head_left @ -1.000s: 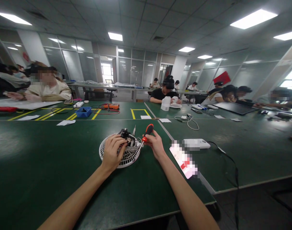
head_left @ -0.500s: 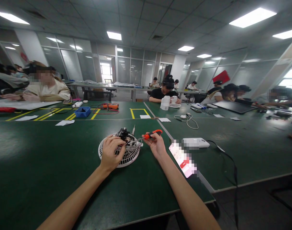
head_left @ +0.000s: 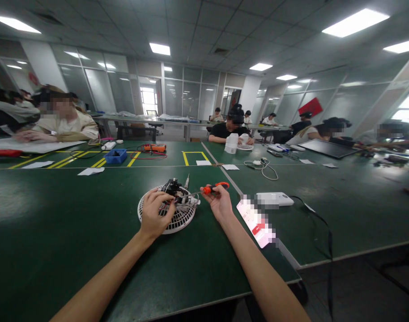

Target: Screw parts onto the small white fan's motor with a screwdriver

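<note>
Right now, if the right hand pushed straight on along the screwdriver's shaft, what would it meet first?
Probably the wired assembly on the white grille: the screwdriver in the right hand points left toward it. Depth is unclear, so the shaft may already touch it.

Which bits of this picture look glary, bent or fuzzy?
Head view: a ceiling light glares at upper right, green tabletop shines far left; head view: white pillar at left leans, likely lens distortion; head view: phone partly pixelated, shaft of the screwdriver faint.
</note>
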A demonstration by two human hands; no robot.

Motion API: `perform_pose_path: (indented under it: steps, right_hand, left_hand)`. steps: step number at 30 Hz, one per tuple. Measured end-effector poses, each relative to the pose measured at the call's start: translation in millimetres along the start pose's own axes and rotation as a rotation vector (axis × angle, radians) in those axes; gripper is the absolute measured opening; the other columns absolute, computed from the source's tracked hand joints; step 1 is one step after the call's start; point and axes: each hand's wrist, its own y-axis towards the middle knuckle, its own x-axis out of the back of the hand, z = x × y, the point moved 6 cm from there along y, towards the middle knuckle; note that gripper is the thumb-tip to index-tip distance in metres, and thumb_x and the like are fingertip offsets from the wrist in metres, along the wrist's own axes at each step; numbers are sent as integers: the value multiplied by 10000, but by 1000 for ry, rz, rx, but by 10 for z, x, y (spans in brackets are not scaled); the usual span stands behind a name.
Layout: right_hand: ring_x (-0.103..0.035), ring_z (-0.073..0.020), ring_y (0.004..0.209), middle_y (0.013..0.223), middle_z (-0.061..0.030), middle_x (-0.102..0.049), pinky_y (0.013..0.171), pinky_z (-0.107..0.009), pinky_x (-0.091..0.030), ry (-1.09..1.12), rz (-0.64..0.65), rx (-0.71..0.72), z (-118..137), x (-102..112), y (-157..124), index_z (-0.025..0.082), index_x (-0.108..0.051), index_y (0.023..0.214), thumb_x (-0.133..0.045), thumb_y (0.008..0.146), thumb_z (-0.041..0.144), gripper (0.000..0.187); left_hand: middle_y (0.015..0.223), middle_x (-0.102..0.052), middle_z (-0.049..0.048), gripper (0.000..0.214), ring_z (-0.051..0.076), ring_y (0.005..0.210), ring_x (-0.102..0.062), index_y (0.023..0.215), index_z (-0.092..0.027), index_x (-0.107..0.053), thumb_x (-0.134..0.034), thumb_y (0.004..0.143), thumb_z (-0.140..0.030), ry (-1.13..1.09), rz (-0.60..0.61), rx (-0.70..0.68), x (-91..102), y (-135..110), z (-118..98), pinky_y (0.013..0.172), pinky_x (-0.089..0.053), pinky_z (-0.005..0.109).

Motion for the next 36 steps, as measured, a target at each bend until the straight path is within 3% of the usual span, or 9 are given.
perform_pose_path:
  steps: [16, 36]
  right_hand:
    - [-770, -208, 661, 703, 12, -705, 650, -322, -669, -10, -17, 15, 25, -21, -30, 228, -481, 745, -641, 627, 101, 236]
    - [-767, -202, 669, 731, 14, -711, 647, -316, -661, -30, -8, 47, 31, -35, -46, 235, -468, 782, -659, 633, 118, 269]
  left_hand:
    - [902, -811, -6, 336, 208, 915, -761, 1180, -240, -633, -742, 870, -167, -7, 23, -1, -16, -1, 8, 997, -531, 454]
    - [931, -813, 0, 390, 204, 925, -755, 1223, -242, -627, -765, 865, -174, -12, 19, 0, -19, -27, 41, 985, -528, 438]
